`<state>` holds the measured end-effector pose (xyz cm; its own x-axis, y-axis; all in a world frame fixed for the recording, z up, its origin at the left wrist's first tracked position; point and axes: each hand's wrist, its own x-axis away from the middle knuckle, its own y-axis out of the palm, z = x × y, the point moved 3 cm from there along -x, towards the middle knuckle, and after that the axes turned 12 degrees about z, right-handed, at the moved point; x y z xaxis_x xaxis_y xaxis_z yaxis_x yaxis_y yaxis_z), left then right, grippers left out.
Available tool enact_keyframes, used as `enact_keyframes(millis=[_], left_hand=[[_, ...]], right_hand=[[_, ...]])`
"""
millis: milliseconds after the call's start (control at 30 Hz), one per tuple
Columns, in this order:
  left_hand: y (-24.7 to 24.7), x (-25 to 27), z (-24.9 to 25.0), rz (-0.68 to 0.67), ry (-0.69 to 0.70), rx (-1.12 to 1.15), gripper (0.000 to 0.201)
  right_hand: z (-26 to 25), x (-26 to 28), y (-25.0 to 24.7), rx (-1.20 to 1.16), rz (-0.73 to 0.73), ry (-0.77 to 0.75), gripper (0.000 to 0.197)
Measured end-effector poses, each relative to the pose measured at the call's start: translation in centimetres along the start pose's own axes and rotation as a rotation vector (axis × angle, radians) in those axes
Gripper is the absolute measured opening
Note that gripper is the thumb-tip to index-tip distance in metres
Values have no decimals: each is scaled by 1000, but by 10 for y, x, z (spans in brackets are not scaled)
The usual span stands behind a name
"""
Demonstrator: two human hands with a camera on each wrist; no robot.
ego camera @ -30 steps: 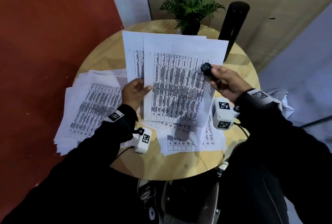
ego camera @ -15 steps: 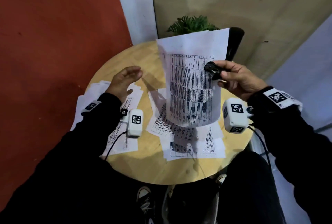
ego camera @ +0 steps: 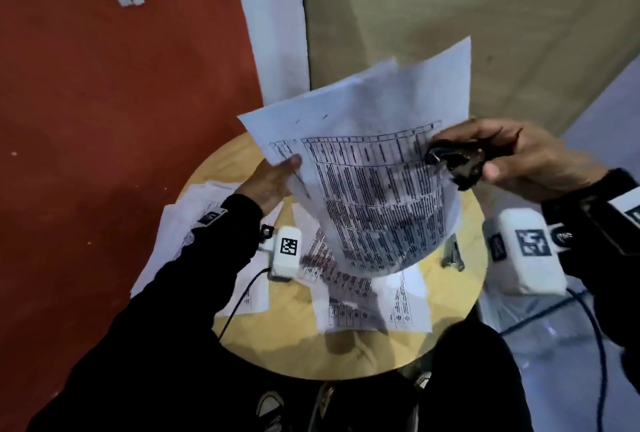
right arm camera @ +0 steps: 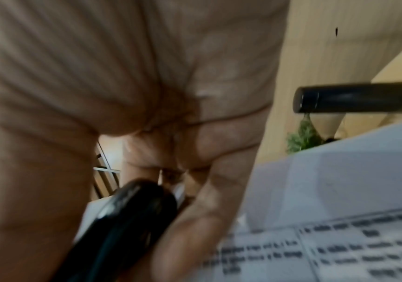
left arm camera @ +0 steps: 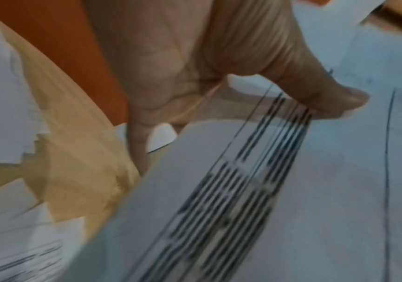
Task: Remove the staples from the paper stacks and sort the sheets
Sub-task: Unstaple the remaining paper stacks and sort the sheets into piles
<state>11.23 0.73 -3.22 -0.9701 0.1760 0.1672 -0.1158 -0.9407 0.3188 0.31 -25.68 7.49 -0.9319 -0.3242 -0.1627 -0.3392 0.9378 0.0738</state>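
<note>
**So: sheets held up w/ both hands**

Right hand (ego camera: 519, 158) grips black staple remover (ego camera: 457, 163) and pinches the paper stack (ego camera: 374, 189) aloft above round table (ego camera: 346, 359). Left hand (ego camera: 273, 179) pinches the opposite edge (thumb on top), prob. to peel a sheet for sorting piles (ego camera: 363, 296) below.

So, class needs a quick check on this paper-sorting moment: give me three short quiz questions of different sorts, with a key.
1. True or false: the right hand holds a black staple remover against the raised sheets.
2. Multiple choice: the left hand is A) flat on the table, B) pinching the raised sheets' left edge, C) holding a pen.
3. Fill in: loose printed pages lie on the round wooden ____.

Key: 1 true; 2 B; 3 table.
</note>
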Motion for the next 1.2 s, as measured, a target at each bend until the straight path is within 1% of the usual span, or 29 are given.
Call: enact_keyframes(millis=[33,67,100,133,200,233,300,367,433,467,500,567,600,633,700,733,767,800,867,900,933,967,1033,1067,1100,1133,1167,1200], left_hand=[[-2,2,8,-32,47,76,72],[-4,6,16,-52,83,112,66],[-6,9,25,-38,117,100,63],[-7,13,32,-2,151,57,57],[-6,20,46,86,245,-79,34],[-5,25,53,129,306,-137,25],[-3,35,65,208,421,-211,23],[-2,44,71,274,481,-261,24],[0,53,74,279,519,-272,20],[2,58,76,274,541,-274,18],[4,62,77,273,548,-274,17],[8,70,78,266,554,-279,18],[10,73,79,253,566,-293,22],[12,77,80,233,571,-309,28],[12,82,82,239,566,-330,34],[11,84,84,234,558,-336,32],[10,86,87,215,554,-331,25],[11,89,89,187,553,-332,27],[14,95,92,140,553,-370,42],[16,99,95,110,559,-396,52],[19,102,97,87,572,-424,70],[24,107,99,64,585,-424,84],[30,112,103,70,600,-423,94],[29,110,103,93,608,-419,94],[28,108,103,116,622,-408,89],[27,105,105,141,643,-391,73],[24,101,107,167,673,-349,44],[21,101,108,226,698,-359,18]], right_hand=[[1,0,-8,14,64,0,60],[3,0,-15,25,139,3,61],[5,-1,-19,31,213,4,61],[8,-2,-22,33,275,1,61],[16,-6,-22,46,374,-18,62],[22,-10,-22,56,434,-25,63],[34,-15,-22,131,593,-74,63],[36,-15,-20,238,737,-180,59],[24,-15,-5,399,787,-330,52],[16,-17,7,512,763,-383,52],[8,-19,21,649,699,-431,52],[-1,-23,51,884,495,-504,51],[-2,-25,61,957,398,-520,48],[0,-29,65,1001,333,-515,46],[3,-36,68,1035,276,-450,44],[3,-39,67,1042,276,-413,44],[2,-40,66,1052,284,-384,43],[0,-40,65,1070,297,-369,43],[-7,-39,62,1105,324,-381,44],[-12,-38,61,1112,336,-396,44],[-16,-37,62,1117,334,-415,44],[-21,-36,63,1128,311,-424,45],[-26,-37,67,1156,222,-399,46],[-28,-38,69,1167,190,-381,45],[-29,-39,70,1173,184,-369,45],[-31,-39,70,1170,200,-365,45],[-33,-39,70,1164,217,-366,45],[-34,-39,71,1164,223,-374,45]])
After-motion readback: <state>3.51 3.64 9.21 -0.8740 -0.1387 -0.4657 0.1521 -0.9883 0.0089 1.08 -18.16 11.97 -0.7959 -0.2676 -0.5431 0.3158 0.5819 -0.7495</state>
